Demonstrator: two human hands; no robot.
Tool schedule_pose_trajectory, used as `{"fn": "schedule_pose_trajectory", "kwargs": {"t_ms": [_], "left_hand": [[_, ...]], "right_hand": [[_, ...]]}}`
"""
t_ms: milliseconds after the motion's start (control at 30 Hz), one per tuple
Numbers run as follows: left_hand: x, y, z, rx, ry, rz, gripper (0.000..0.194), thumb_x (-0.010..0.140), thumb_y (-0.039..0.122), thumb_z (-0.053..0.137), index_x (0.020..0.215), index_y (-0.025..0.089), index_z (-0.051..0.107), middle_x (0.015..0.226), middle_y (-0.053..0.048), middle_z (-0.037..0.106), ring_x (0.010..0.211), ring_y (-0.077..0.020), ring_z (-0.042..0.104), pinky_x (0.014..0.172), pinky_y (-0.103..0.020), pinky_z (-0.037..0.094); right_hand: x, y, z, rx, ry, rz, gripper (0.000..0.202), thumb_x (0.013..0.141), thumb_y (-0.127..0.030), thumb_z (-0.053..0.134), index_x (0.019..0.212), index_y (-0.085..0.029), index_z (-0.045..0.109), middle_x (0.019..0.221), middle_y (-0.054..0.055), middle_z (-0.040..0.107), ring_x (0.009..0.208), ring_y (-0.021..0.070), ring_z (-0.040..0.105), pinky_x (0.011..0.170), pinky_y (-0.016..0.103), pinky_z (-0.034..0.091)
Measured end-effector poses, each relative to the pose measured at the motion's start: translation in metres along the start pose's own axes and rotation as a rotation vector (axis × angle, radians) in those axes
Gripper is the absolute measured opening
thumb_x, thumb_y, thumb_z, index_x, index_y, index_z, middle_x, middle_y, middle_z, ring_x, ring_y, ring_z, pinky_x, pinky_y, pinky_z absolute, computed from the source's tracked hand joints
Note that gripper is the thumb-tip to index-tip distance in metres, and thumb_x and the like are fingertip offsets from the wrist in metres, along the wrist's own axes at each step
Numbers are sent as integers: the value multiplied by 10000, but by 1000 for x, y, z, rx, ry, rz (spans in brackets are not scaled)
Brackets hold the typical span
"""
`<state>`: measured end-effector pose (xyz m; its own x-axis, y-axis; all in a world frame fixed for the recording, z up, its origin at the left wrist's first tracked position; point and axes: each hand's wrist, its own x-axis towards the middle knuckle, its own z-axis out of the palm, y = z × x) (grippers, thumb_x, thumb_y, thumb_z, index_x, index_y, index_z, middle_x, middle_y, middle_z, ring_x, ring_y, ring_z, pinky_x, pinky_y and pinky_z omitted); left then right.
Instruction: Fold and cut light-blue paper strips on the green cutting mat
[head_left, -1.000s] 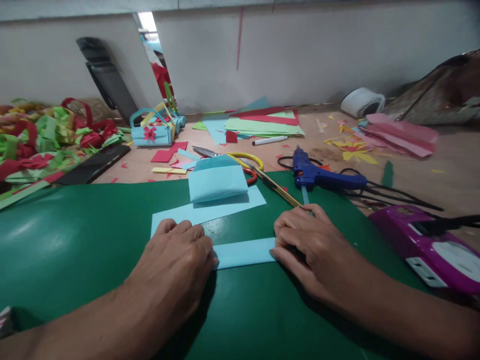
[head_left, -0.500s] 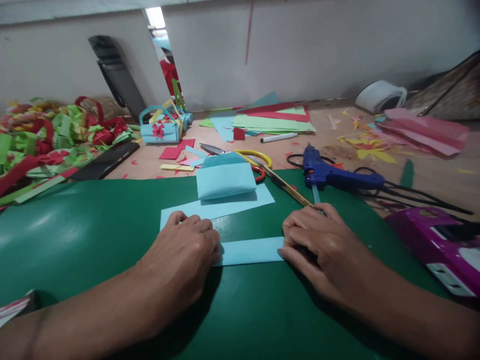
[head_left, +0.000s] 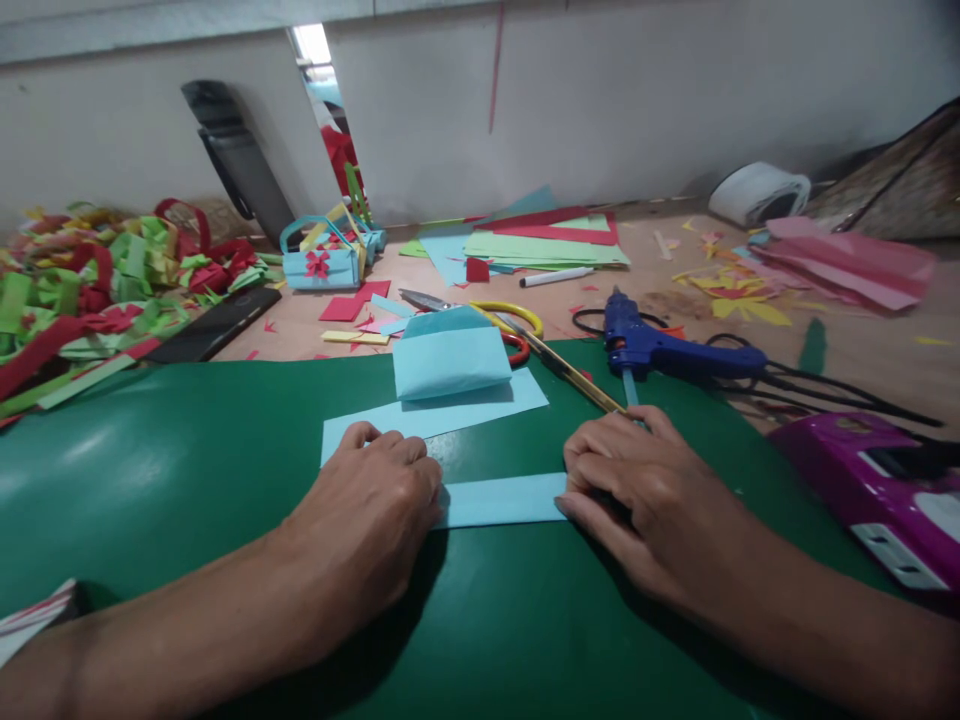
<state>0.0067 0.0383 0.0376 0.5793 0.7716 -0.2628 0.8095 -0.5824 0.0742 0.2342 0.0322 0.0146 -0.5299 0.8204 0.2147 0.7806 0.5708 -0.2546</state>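
Observation:
A light blue paper strip (head_left: pixel 502 501) lies across the green mat (head_left: pixel 187 450), with one end under each hand. My left hand (head_left: pixel 382 510) is closed on the strip's left end, its fingertips hidden behind the knuckles. At the right end my right hand (head_left: pixel 637 480) pinches the strip between thumb and bent fingers. Just beyond the hands, a folded light blue paper piece (head_left: pixel 452 362) rests on a flat light blue sheet (head_left: pixel 487 404), whose left part reaches my left hand.
Scissors (head_left: pixel 529 315), a gold-coloured stick (head_left: pixel 577 378) and a blue glue gun (head_left: pixel 637 340) lie beyond the hands. A purple power outlet box (head_left: pixel 862 490) sits at right. A small blue paper bag (head_left: pixel 322 267), a phone (head_left: pixel 217 322) and colourful paper pieces (head_left: pixel 97 290) are at back left.

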Motion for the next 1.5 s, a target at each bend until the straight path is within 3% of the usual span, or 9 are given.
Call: {"fn": "schedule_pose_trajectory", "kwargs": {"t_ms": [400,833,933,1033,1167,1333,1500], "left_hand": [[-3,-11,27,-108,295,81,335,866,167,311,626,175,545,672,-34,548,633,-179,439,702,-387,246],[-2,-4,11,-49,121,42,326,841,146,321,649,172,583,724,-50,585,651,-179,470,685,-366,299],[-2,-4,11,-24,141,28,288,844,158,354,684,170,593,708,-43,582,628,-170,464,684,-365,312],[-3,-5,12,45,176,66,226,837,153,412,904,206,621,735,-35,586,637,-174,468,696,-371,315],[-5,-7,13,193,216,239,500,837,166,485,1278,392,411,769,-10,563,643,-169,458,704,-362,307],[-7,-10,10,267,175,330,540,866,220,486,1335,425,313,788,-21,540,655,-176,458,692,-360,303],[-9,-12,14,323,211,371,549,882,221,463,1356,419,267,779,-17,512,679,-189,456,745,-396,318]], "right_hand": [[-2,-5,-13,-45,-154,111,210,836,-154,417,639,-174,486,780,43,534,775,187,461,778,375,285],[-2,-2,-7,-106,-120,78,181,829,-190,426,674,-167,516,773,51,554,742,186,467,795,394,296],[-4,-2,-6,-159,-69,39,200,844,-185,426,682,-166,542,756,45,565,726,188,477,812,429,291],[-5,-3,-7,-236,1,-71,245,871,-121,376,790,-176,600,790,57,588,763,207,504,844,496,269],[-8,-3,-7,-300,49,-357,342,883,-104,370,1144,-213,563,801,63,588,789,216,501,885,550,270],[-9,-4,-6,-357,-5,-484,403,866,-160,437,1260,-231,488,769,37,556,750,201,472,923,564,268],[-7,-6,-6,-384,-35,-528,308,890,-178,404,1155,-216,554,795,35,565,760,205,470,962,553,228]]}}
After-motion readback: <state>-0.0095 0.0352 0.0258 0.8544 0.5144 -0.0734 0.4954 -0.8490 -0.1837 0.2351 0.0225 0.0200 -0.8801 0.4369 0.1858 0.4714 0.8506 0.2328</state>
